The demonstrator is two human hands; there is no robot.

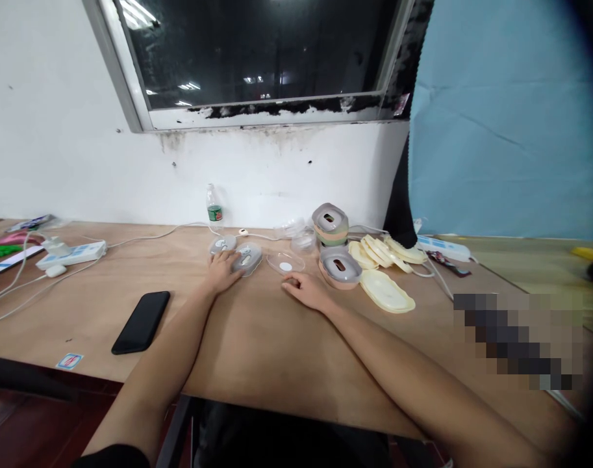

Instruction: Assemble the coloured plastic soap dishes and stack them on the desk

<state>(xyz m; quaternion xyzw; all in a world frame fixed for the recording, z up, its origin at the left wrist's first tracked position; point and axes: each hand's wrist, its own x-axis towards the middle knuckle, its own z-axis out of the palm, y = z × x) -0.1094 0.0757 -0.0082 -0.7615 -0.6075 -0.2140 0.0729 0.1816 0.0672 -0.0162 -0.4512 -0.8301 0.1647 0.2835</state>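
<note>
Left hand (pixel 222 272): laid palm down, fingers spread over two grey pieces. Right-hand one of the pair (pixel 250 258) is overlapped by fingers at its left edge; the farther-left one (pixel 221 243) is partly covered by the fingertips. Underside is hidden, so whether either is gripped can't be told.

Right hand (pixel 306 290): back turned up, fingers loosely bent and pointed left, set just in front of the clear lid (pixel 277 260). Lid is laid flat on the table (pixel 257 351) between the hands, round white label (pixel 286 266) near its front edge. Pinch on the lid edge can't be confirmed from this angle.

Right of the lid: low box (pixel 340 268), grey top with an oval slot, pinkish base. Behind it a box stack (pixel 330 224) is seen, grey on top, beige and green below. Clear parts (pixel 302 240) are heaped left of the stack. Cream trays (pixel 377 252) are piled to the right; one cream tray (pixel 387 291) is laid flat in front of them.

Farther out: bottle (pixel 213 207) stood by the wall, phone (pixel 141 323) placed left of the left forearm, power strip (pixel 76 255) at far left, second strip (pixel 445 248) and wrapper (pixel 449 263) at right. Blue cloth (pixel 510 117) is hung behind, right of the window (pixel 267 52).
</note>
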